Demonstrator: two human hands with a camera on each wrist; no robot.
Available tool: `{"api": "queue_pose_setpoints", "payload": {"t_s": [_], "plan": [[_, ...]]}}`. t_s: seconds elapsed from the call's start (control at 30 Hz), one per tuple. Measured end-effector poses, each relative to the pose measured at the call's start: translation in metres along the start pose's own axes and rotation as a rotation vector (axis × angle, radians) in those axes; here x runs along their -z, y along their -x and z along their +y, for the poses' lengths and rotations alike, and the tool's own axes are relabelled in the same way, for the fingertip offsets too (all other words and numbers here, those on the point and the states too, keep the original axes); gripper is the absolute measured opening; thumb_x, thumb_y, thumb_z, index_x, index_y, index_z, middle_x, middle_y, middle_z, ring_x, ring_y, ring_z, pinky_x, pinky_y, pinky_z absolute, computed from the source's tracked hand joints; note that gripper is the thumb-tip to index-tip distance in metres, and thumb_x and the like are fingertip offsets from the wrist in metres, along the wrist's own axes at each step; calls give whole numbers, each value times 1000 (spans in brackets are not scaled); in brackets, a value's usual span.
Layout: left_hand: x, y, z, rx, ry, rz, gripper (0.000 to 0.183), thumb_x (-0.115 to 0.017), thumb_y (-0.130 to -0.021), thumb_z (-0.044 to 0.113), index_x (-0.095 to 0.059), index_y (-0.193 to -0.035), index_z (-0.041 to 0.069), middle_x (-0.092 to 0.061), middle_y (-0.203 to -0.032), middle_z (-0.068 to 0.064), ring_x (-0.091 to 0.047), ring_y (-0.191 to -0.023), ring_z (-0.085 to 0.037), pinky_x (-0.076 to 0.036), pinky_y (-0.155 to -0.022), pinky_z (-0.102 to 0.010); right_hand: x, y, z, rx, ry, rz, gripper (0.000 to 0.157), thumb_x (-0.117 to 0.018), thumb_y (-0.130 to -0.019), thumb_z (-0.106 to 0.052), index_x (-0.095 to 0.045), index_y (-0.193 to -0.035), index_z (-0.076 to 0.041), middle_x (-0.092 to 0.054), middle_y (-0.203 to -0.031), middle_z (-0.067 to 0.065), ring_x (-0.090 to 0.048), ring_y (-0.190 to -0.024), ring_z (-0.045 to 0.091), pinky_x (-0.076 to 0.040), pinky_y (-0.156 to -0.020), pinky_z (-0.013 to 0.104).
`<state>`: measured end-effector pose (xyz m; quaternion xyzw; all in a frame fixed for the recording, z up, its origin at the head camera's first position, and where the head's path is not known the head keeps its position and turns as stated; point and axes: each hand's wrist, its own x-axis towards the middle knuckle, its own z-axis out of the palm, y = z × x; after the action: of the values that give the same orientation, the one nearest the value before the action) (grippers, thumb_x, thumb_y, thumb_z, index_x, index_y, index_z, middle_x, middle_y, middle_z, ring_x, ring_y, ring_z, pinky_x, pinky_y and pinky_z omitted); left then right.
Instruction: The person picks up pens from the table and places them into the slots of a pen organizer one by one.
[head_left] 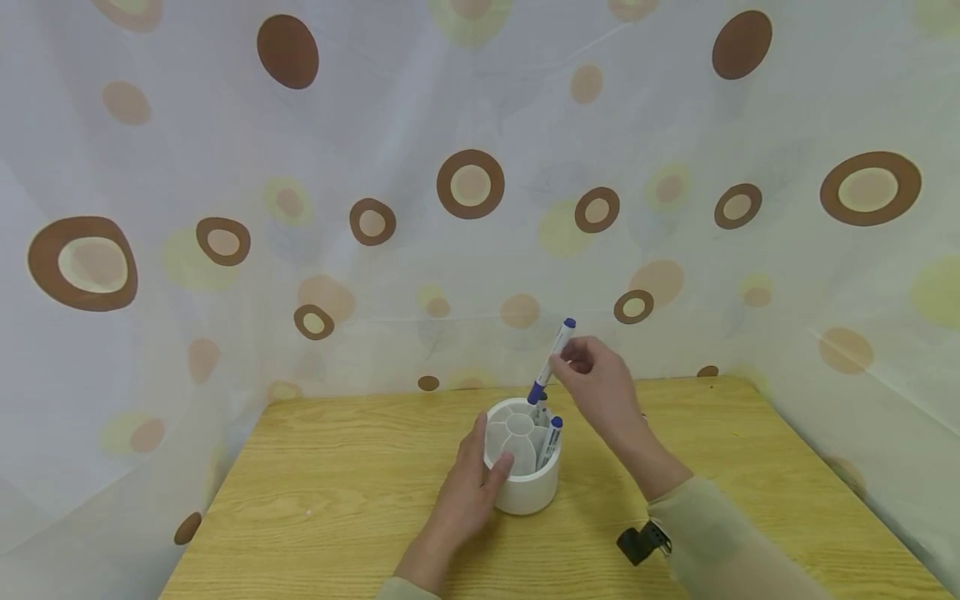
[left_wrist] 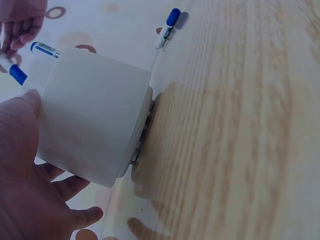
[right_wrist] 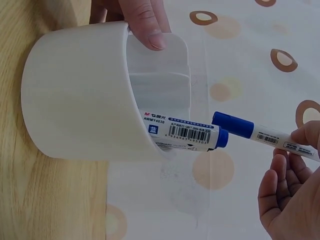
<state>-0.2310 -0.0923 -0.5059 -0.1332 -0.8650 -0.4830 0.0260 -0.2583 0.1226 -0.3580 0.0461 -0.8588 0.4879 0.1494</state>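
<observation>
My left hand [head_left: 468, 487] grips a round white pen holder [head_left: 527, 498] by its left side, the thumb over the rim and the fingers around the outer wall. Inside, dividers split the holder into compartments. A blue-and-white whiteboard marker [right_wrist: 187, 132] leans in a right-hand compartment, and another dark-tipped one [head_left: 542, 408] stands behind it. Above the holder's far rim, my right hand [head_left: 596, 383] pinches a whiteboard marker [head_left: 553, 360] between thumb and fingers. That marker is tilted, its blue cap [right_wrist: 233, 124] pointing down toward the compartments.
On the wooden table [head_left: 337, 492], a further blue-capped marker [left_wrist: 167, 28] lies beyond the holder; my right wrist mostly hides it in the head view. A patterned curtain [head_left: 420, 275] rises behind the table and along both sides.
</observation>
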Motion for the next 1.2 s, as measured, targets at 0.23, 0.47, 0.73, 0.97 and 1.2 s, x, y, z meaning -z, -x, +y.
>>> {"api": "queue_pose_setpoints", "payload": {"t_s": [0.23,0.47,0.73,0.97,1.2], "plan": [[0,0,0,5,-8,5,85,-45,-115,60,-13,-179,14,-28,-178,-21,-39,-158,-45,-33,-127,-65,-7,-2,5,-21,6,-20,31,-72,-108,-27,-70,-129,-4,-74,-116,13,-67,-105,29,-58,-87,37],[-1,0,0,15,-6,7,84,-46,-115,61,-12,-179,17,-28,-178,-20,-39,-158,-43,-33,-127,-65,-14,-3,11,-16,25,-39,29,-74,-108,-26,-71,-128,-5,-74,-117,12,-68,-106,29,-60,-91,42],[-1,0,1,15,-7,5,84,-46,-115,60,-12,-179,17,-29,-178,-19,-39,-159,-42,-33,-127,-65,-20,-3,13,-15,43,-63,30,-75,-107,-26,-72,-128,-4,-75,-118,13,-69,-109,31,-60,-96,47],[0,1,1,-6,-8,7,84,-47,-116,58,-12,-179,15,-29,-178,-21,-39,-158,-43,-33,-127,-65,-24,-1,17,-34,67,-102,31,-75,-107,-27,-72,-128,-5,-76,-115,11,-69,-107,30,-63,-92,45],[0,1,2,-9,-8,12,84,-47,-116,58,-14,-179,13,-29,-177,-22,-40,-158,-43,-33,-127,-66,-27,0,18,-33,122,-121,28,-76,-106,-24,-74,-126,-4,-75,-114,11,-67,-106,29,-63,-90,44]]}}
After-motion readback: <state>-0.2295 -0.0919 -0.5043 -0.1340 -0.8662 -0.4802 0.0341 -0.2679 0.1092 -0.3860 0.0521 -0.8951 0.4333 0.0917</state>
